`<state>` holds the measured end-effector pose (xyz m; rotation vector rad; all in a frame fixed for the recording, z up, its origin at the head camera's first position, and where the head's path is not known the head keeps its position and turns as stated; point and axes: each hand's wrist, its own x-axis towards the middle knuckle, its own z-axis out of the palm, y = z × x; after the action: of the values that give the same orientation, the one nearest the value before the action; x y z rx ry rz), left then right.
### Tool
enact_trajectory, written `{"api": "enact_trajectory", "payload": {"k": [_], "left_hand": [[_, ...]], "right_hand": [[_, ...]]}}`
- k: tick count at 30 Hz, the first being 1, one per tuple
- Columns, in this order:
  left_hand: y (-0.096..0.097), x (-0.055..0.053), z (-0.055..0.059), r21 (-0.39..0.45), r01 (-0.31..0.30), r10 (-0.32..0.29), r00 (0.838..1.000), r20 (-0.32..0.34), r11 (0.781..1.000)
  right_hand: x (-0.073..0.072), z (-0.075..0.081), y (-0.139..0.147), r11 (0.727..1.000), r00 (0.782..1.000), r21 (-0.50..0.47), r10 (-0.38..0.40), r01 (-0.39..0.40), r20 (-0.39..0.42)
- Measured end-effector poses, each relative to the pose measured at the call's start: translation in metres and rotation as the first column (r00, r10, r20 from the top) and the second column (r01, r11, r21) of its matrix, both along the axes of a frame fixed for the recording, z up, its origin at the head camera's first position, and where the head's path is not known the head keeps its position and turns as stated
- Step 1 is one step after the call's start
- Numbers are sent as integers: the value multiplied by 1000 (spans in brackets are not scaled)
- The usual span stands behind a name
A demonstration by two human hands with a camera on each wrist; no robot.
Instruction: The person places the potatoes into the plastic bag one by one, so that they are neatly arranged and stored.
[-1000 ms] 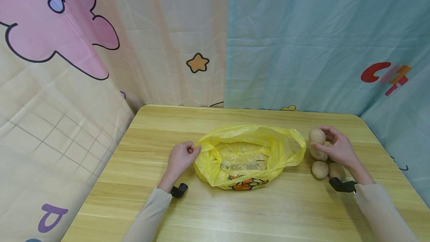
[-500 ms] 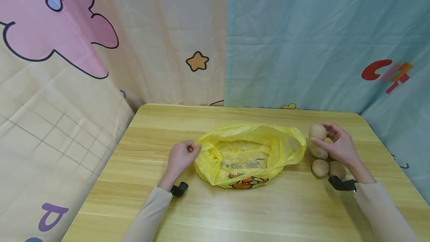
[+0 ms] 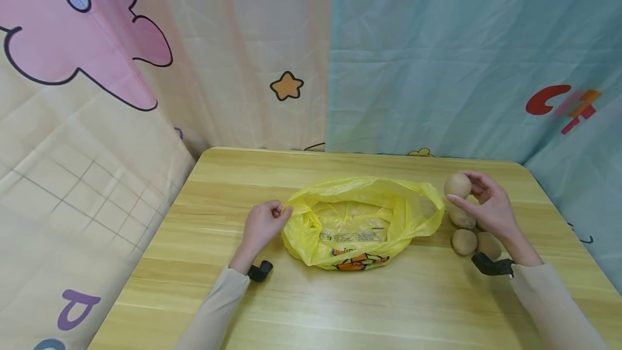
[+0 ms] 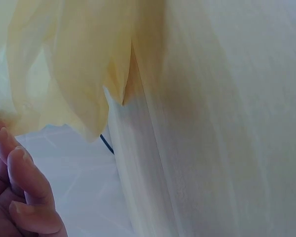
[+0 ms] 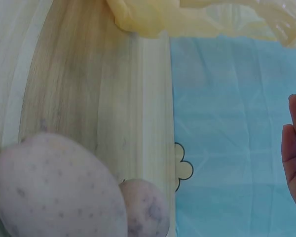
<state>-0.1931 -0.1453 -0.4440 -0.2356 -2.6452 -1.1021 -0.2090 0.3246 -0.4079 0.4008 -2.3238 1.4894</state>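
A yellow plastic bag (image 3: 359,226) lies on the table with its mouth spread wide and orange print on its front. My left hand (image 3: 262,226) pinches the left edge of its rim between thumb and fingers; in the left wrist view the fingers (image 4: 29,177) meet the thin plastic. To the right of the bag, my right hand (image 3: 491,207) holds a round potato (image 3: 457,185) between thumb and fingers, raised over the others. Below it lie several more potatoes (image 3: 464,242), partly hidden by the hand. A large speckled potato (image 5: 59,187) shows close up in the right wrist view.
The wooden table (image 3: 311,312) has rounded far corners. A printed curtain (image 3: 427,58) hangs along its far edge, and another printed cloth (image 3: 97,150) hangs at the left. Each wrist wears a black camera mount (image 3: 261,271).
My right hand has lifted the potato slightly up and away from the pile. The left hand keeps its pinch on the bag's edge, and the bag has hardly moved.
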Motion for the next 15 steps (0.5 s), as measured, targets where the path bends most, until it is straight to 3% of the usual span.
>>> {"api": "enact_trajectory", "payload": {"k": [6, 15], "left_hand": [[-1, 0, 1, -4, 2, -2, 1000, 2, 1000], [0, 1, 1, -2, -4, 4, 1000, 15, 1000]], "right_hand": [[10, 18, -18, 1000, 999, 9, 17, -17, -39], [5, 13, -18, 999, 997, 2, 33, -33, -63]]}}
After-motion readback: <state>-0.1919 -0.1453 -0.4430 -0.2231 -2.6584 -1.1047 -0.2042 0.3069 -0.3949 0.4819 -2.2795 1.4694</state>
